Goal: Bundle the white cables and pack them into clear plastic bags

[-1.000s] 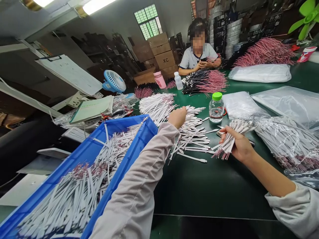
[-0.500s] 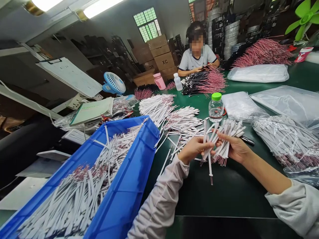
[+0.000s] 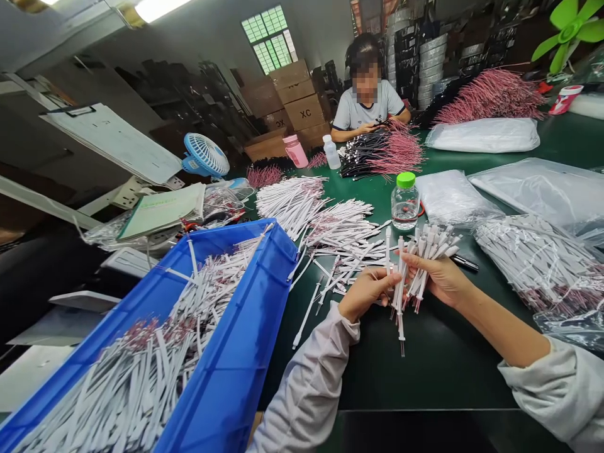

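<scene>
My right hand (image 3: 441,277) grips a bundle of white sleeved wires (image 3: 425,248) with red ends, held upright above the green table (image 3: 425,371). Against the bundle's left side, my left hand (image 3: 365,290) pinches a few of the same wires, one hanging lower than the others. A loose pile of white wires (image 3: 340,236) lies on the table just beyond both hands. At my left, a blue bin (image 3: 236,327) holds many more of these wires.
A clear bottle with a green cap (image 3: 404,201) stands behind the hands. Plastic bags of wires (image 3: 542,264) lie at the right. A black pen (image 3: 465,263) lies by my right hand. Across the table a person (image 3: 365,100) sits with pink and black wires (image 3: 387,151). A blue fan (image 3: 204,155) stands at left.
My left hand drew back from the loose pile with a few wires and brought them to the bundle in my right hand. The bundle has tilted more upright.
</scene>
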A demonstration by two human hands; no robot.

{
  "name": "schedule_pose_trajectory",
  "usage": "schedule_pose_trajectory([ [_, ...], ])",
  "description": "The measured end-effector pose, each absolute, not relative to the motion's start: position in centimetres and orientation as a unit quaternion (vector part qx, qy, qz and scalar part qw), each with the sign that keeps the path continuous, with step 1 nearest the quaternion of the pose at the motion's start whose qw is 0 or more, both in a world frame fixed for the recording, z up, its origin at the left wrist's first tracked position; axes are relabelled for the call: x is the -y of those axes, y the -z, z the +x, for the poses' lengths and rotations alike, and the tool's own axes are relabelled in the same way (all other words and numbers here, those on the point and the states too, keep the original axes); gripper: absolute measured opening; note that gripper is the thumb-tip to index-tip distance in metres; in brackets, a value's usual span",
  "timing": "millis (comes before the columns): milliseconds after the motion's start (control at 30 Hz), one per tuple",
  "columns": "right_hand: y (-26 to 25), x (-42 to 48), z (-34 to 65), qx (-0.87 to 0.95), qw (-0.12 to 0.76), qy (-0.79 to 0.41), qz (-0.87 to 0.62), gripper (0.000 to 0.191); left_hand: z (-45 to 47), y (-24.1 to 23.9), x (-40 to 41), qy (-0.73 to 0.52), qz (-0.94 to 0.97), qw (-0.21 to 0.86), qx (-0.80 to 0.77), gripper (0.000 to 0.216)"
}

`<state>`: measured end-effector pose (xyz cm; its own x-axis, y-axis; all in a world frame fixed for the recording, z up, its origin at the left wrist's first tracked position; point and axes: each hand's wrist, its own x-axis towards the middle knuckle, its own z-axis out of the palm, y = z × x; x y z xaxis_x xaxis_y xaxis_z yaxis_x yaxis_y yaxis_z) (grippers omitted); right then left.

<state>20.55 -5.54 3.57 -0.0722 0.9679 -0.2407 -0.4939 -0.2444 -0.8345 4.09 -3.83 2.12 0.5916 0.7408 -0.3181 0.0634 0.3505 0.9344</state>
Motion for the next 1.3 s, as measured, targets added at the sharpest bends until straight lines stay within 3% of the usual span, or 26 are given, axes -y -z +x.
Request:
schedule_pose_trajectory([
  [300, -3.2, 5.1, 20.9, 0.228, 0.567, -0.663, -0.432, 0.029, 3.9, -2.0, 3.3, -0.292, 0.51, 0.703, -0.4, 0.045],
  [433, -2.6, 4.8, 21.4, 0.186, 0.503, -0.726, -0.43, 0.025, 3.8, -2.1, 3.3, -0.289, 0.502, 0.709, -0.403, 0.046],
  [633, -1.9, 5.2, 21.1, 0.3, 0.395, -0.798, -0.342, 0.023, 3.8, -2.3, 3.7, -0.252, 0.509, 0.747, -0.346, 0.048],
  [867, -2.1, 4.5, 21.5, 0.222, 0.566, -0.706, -0.364, 0.03, 4.0, -2.2, 4.1, -0.175, 0.539, 0.764, -0.309, 0.05],
  [1167, -2.7, 4.7, 21.4, 0.207, 0.504, -0.748, -0.379, 0.034, 3.8, -2.1, 3.9, -0.142, 0.552, 0.772, -0.282, 0.047],
  [1300, -2.7, 4.6, 21.4, 0.175, 0.498, -0.767, -0.364, 0.015, 3.7, -2.3, 3.9, -0.132, 0.55, 0.774, -0.284, 0.048],
])
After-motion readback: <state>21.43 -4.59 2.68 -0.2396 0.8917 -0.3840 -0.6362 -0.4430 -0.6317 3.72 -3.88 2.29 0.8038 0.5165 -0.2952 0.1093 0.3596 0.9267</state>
